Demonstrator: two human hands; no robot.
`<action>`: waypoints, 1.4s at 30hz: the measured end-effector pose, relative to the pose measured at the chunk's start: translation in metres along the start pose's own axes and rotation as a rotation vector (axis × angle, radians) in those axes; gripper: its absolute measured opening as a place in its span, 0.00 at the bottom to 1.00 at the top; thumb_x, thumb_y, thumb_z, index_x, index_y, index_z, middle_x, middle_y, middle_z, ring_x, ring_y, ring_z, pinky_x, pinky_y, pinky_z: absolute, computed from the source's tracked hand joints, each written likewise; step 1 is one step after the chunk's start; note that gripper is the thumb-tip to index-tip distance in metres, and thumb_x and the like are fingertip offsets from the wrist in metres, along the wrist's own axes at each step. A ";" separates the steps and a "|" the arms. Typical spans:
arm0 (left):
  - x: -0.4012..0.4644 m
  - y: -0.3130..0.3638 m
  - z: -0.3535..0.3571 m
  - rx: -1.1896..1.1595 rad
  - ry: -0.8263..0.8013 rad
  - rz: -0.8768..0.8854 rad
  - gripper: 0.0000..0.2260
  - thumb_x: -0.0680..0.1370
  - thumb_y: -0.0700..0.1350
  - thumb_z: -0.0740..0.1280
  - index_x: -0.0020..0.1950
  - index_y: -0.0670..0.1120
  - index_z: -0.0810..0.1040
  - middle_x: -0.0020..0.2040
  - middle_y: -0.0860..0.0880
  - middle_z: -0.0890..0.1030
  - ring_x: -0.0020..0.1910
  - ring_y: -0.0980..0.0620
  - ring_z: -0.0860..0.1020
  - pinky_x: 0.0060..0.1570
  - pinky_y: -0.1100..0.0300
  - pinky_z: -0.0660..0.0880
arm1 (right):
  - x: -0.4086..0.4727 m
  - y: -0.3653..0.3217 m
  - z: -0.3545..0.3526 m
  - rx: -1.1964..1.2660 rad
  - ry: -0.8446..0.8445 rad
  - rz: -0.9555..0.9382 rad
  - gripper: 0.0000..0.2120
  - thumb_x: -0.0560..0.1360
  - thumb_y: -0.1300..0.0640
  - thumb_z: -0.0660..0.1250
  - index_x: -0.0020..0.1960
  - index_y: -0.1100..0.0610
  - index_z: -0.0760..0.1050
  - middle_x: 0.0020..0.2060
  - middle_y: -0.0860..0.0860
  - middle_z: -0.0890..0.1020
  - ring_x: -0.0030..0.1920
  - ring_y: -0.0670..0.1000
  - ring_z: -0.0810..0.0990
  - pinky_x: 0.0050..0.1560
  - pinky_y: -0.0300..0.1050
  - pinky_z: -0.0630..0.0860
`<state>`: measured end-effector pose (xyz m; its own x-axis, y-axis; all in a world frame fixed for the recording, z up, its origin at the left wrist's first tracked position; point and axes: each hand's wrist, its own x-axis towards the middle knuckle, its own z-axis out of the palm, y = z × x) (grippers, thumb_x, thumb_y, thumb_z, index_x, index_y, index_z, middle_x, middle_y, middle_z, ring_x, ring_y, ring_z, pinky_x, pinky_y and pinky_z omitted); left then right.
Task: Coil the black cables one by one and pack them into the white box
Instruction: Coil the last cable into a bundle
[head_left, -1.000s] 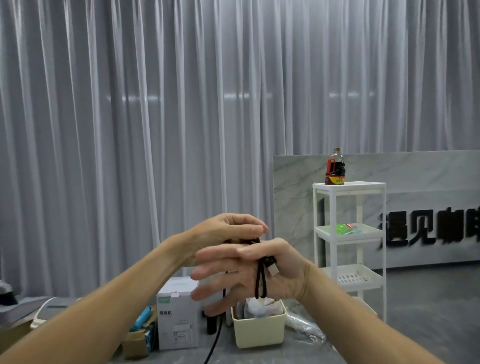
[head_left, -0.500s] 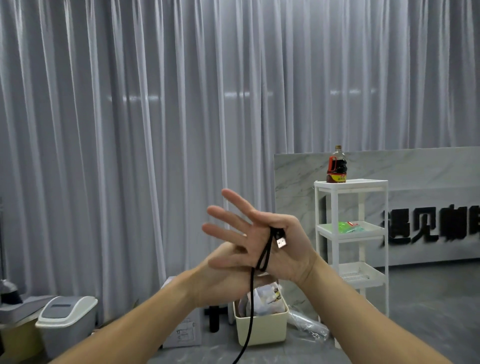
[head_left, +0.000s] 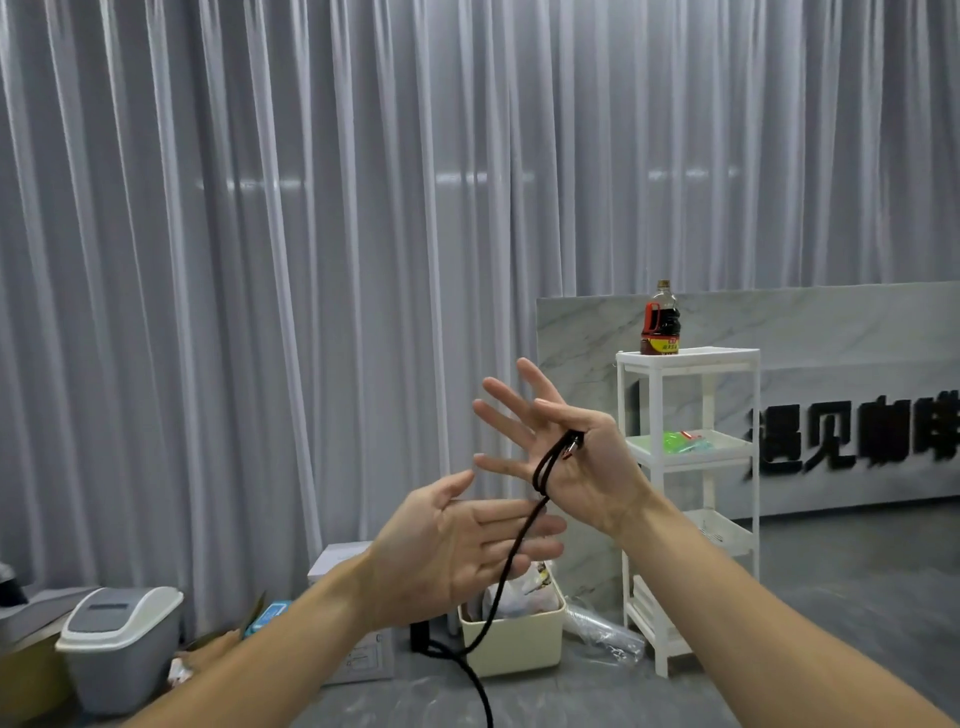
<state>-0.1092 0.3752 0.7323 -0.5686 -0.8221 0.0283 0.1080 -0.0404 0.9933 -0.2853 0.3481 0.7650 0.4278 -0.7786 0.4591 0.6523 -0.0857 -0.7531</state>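
Since before, the left hand (head_left: 457, 545) has dropped open below the right hand (head_left: 571, 462) (thumb pinning the cable (head_left: 511, 566)), mid-coil; next wrap needs regripping.

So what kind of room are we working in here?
Probably a staged studio or showroom corner, not a home: floor-length grey curtains, a marble-look panel with raised black lettering, and a white shelf rack holding a sauce bottle.
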 end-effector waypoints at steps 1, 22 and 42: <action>0.002 -0.001 -0.001 -0.009 -0.087 -0.008 0.31 0.79 0.57 0.51 0.70 0.34 0.71 0.67 0.37 0.77 0.58 0.44 0.82 0.54 0.57 0.77 | -0.001 -0.001 -0.002 -0.032 0.002 0.006 0.27 0.79 0.60 0.56 0.77 0.47 0.63 0.68 0.54 0.78 0.69 0.56 0.76 0.67 0.71 0.68; -0.015 0.060 0.012 1.554 0.025 0.199 0.11 0.76 0.58 0.71 0.33 0.58 0.79 0.25 0.61 0.73 0.29 0.60 0.71 0.32 0.66 0.63 | -0.020 -0.005 0.013 -0.838 -0.221 0.722 0.25 0.83 0.52 0.56 0.67 0.72 0.71 0.54 0.71 0.79 0.56 0.65 0.81 0.54 0.55 0.79; 0.007 0.030 -0.030 1.796 -0.011 0.932 0.17 0.84 0.54 0.57 0.60 0.51 0.82 0.58 0.55 0.83 0.64 0.55 0.74 0.64 0.60 0.70 | -0.050 0.026 0.023 -0.252 -0.756 0.882 0.19 0.82 0.53 0.55 0.72 0.50 0.71 0.34 0.51 0.84 0.17 0.46 0.57 0.17 0.35 0.60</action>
<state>-0.0856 0.3509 0.7591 -0.8344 -0.2512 0.4906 -0.4555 0.8154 -0.3572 -0.2756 0.3992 0.7332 0.9833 -0.0732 -0.1668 -0.1582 0.1106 -0.9812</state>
